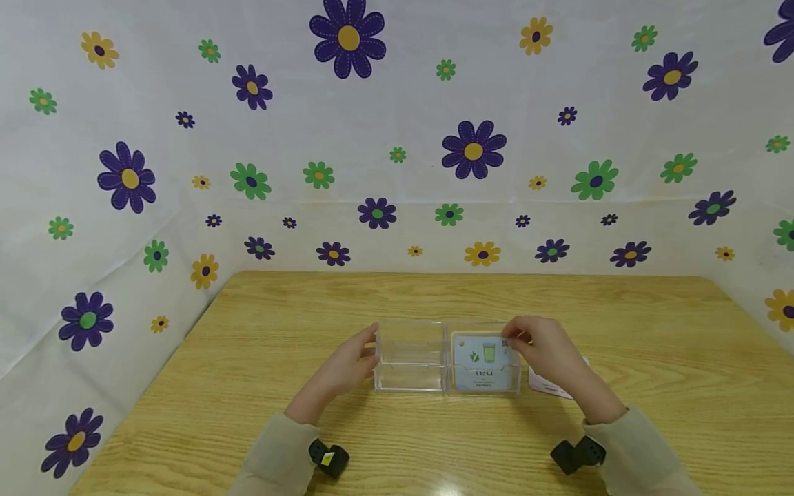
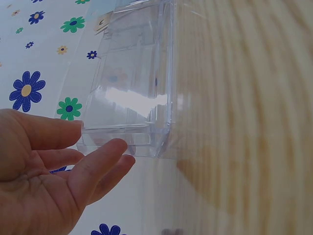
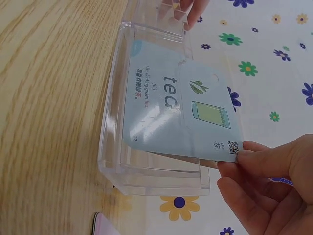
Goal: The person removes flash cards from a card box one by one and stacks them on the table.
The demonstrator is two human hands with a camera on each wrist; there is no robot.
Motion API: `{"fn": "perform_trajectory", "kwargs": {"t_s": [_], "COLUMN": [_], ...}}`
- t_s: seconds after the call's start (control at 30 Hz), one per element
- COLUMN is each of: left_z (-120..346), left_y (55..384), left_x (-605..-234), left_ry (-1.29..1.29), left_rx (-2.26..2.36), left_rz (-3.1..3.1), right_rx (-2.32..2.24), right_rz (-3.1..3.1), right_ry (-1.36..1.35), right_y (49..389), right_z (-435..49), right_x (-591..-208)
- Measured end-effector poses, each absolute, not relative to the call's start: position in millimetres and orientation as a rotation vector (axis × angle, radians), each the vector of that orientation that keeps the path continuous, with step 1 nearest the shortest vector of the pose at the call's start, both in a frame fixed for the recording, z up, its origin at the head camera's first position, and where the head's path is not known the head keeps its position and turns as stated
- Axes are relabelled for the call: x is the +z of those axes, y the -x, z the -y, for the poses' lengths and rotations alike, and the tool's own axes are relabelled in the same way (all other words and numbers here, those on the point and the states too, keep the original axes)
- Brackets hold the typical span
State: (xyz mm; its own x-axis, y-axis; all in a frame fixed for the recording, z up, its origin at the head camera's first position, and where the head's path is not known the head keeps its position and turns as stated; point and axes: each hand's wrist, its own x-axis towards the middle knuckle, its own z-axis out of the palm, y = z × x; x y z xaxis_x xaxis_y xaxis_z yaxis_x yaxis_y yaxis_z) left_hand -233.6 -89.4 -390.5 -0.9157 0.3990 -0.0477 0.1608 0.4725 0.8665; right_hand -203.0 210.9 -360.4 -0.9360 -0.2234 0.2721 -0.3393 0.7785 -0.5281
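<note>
A clear plastic two-compartment box (image 1: 411, 379) stands on the wooden table. In its right compartment sits a light blue flashcard (image 3: 161, 98) printed "tea", with a green glass and leaves on it. My right hand (image 1: 546, 348) pinches the card's upper right corner between thumb and fingers, as the right wrist view shows. At the box's left end is my left hand (image 1: 347, 362), its fingers extended and touching the end wall. The left compartment shows no card.
A pale pinkish card (image 1: 548, 386) lies on the table right of the box, partly hidden under my right forearm. Behind the wooden table (image 1: 279, 310) hangs a white cloth (image 1: 397, 103) with a flower print.
</note>
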Motion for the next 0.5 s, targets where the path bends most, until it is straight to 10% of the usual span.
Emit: {"fn": "perform_trajectory", "kwargs": {"t_s": [0.5], "left_z": [89.4], "left_y": [233.9], "left_x": [-390.6], "left_ry": [-0.467], "left_rx": [1.408], "left_rz": [-2.491], "right_rx": [0.899], "right_rz": [2.751], "right_ry": [-0.419], "right_y": [201.3], "right_z": [-211.1], "right_x": [-356.1]}}
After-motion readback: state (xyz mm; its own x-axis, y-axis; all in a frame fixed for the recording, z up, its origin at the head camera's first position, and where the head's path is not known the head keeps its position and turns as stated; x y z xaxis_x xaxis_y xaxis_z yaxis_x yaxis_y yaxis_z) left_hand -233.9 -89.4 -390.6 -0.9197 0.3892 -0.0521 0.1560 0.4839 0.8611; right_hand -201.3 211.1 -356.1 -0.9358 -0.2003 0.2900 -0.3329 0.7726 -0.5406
